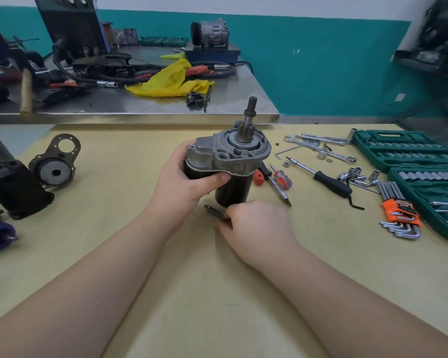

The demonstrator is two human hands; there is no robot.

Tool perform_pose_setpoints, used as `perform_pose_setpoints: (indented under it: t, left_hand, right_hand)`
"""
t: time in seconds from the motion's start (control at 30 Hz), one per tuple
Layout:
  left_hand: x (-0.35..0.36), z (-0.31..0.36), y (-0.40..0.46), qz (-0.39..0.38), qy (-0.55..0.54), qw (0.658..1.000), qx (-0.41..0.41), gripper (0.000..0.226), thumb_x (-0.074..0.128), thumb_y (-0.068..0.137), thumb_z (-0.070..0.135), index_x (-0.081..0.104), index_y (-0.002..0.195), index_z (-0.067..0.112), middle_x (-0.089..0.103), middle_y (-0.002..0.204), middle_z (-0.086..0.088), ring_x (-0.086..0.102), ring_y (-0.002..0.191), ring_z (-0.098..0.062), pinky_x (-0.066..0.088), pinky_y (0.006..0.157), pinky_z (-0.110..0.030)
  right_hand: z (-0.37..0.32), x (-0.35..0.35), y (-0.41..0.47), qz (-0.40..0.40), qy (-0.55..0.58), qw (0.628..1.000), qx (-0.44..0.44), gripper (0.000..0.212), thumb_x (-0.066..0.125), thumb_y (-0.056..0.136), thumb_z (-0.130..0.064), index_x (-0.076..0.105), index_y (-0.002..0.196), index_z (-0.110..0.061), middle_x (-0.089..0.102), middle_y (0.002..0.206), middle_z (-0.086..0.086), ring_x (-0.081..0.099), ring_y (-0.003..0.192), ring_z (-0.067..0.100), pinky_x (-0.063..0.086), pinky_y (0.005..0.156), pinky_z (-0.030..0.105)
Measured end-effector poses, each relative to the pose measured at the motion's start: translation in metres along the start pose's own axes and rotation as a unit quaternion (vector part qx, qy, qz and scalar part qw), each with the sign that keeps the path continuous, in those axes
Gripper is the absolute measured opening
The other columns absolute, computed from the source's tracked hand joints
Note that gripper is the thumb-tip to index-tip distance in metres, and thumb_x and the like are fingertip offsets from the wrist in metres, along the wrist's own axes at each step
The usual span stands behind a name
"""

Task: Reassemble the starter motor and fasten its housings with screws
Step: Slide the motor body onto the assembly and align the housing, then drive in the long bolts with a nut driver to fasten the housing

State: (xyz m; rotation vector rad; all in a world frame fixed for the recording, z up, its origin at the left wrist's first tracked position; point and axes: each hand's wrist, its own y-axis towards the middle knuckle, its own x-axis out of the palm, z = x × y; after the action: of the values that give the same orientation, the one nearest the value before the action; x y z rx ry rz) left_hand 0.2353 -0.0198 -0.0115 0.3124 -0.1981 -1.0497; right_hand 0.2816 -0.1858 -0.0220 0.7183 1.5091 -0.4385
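Gripping upright starter motor (228,161) with left hand (184,182), fingers wrapped around; pinching thin metal piece (214,210) on table (114,254) with right hand (256,226), fingers curled.

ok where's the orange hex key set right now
In the head view the orange hex key set lies on the yellow table, to the right of the starter motor, against the near green socket case.

bright, even light from overhead; shadows under the forearms are soft and faint. the grey steel bench (130,104) shows a dull sheen along its front edge. wide-angle bending curves the edges, and the dark shelf clutter (435,47) at far right blurs.
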Motion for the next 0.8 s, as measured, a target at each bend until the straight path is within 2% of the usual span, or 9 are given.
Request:
perform_pose_setpoints:
  t: [0.1,0.33,0.43,0.53,0.6,0.67,0.73,0.8]
  left_hand:
    - [0.000,0.000,-0.001,0.001,-0.002,1.000,0.006,0.063,0.093,0.074,0.008,0.065,0.129,0.022,0.076,0.122,0.000,0.072,0.108,-0.013,0.056,0.078,-0.022]
    - [0.002,0.004,0.001,0.002,0.010,1.000,0.025,0.069,0.094,0.071,0.012,0.062,0.131,0.025,0.076,0.121,0.002,0.072,0.106,-0.013,0.055,0.080,-0.026]
    - [0.002,0.004,0.000,0.013,0.035,0.998,0.044,0.088,0.094,0.071,0.016,0.051,0.141,0.045,0.074,0.118,0.007,0.072,0.113,-0.015,0.056,0.095,-0.039]
    - [0.001,0.006,-0.002,0.013,0.086,0.993,0.074,0.099,0.093,0.072,0.024,0.039,0.147,0.060,0.071,0.116,0.013,0.071,0.117,-0.015,0.053,0.104,-0.041]
    - [0.001,0.008,-0.003,0.010,0.108,0.990,0.085,0.095,0.091,0.074,0.028,0.039,0.149,0.059,0.070,0.121,0.016,0.069,0.120,-0.014,0.053,0.106,-0.043]
    - [0.001,0.009,-0.003,0.007,0.117,0.988,0.098,0.086,0.089,0.077,0.029,0.045,0.147,0.053,0.067,0.128,0.018,0.067,0.123,-0.014,0.053,0.107,-0.047]
    - [0.001,0.009,-0.003,0.001,0.112,0.988,0.110,0.074,0.089,0.078,0.027,0.053,0.140,0.048,0.066,0.130,0.016,0.066,0.122,-0.016,0.055,0.103,-0.055]
    - [0.000,0.008,-0.002,-0.005,0.101,0.988,0.113,0.067,0.089,0.078,0.025,0.057,0.134,0.044,0.068,0.128,0.011,0.068,0.117,-0.019,0.057,0.097,-0.062]
  right_hand:
    - [0.000,0.000,0.003,0.000,0.005,1.000,0.006,0.025,0.051,0.104,-0.045,0.068,0.101,-0.027,0.041,0.069,-0.006,0.050,0.073,0.028,0.020,0.051,0.029]
    - [0.004,-0.009,0.000,-0.039,0.011,0.999,-0.023,0.020,0.054,0.095,-0.041,0.067,0.092,-0.026,0.052,0.073,-0.006,0.055,0.074,0.024,0.026,0.051,0.028]
    - [0.013,-0.018,-0.006,-0.060,0.021,0.997,-0.032,0.019,0.057,0.087,-0.042,0.065,0.085,-0.025,0.056,0.074,-0.006,0.057,0.071,0.020,0.029,0.052,0.028]
    - [0.008,-0.021,-0.012,-0.031,0.016,0.998,-0.051,0.025,0.055,0.089,-0.049,0.063,0.088,-0.026,0.056,0.076,-0.006,0.058,0.073,0.022,0.028,0.052,0.028]
    - [-0.001,-0.018,-0.012,-0.006,0.008,0.997,-0.074,0.027,0.051,0.098,-0.047,0.065,0.091,-0.025,0.053,0.083,-0.005,0.059,0.079,0.024,0.026,0.052,0.029]
    - [-0.009,-0.014,-0.010,-0.010,-0.004,0.996,-0.093,0.024,0.049,0.104,-0.036,0.070,0.098,-0.025,0.050,0.089,-0.004,0.059,0.087,0.026,0.024,0.052,0.030]
    - [-0.013,-0.013,-0.009,-0.017,-0.020,0.993,-0.114,0.020,0.052,0.104,-0.027,0.072,0.104,-0.024,0.054,0.093,-0.003,0.061,0.093,0.027,0.027,0.054,0.030]
    - [-0.014,-0.014,-0.011,-0.002,-0.014,0.990,-0.139,0.021,0.052,0.103,-0.029,0.073,0.105,-0.025,0.060,0.095,-0.005,0.061,0.099,0.025,0.031,0.056,0.029]
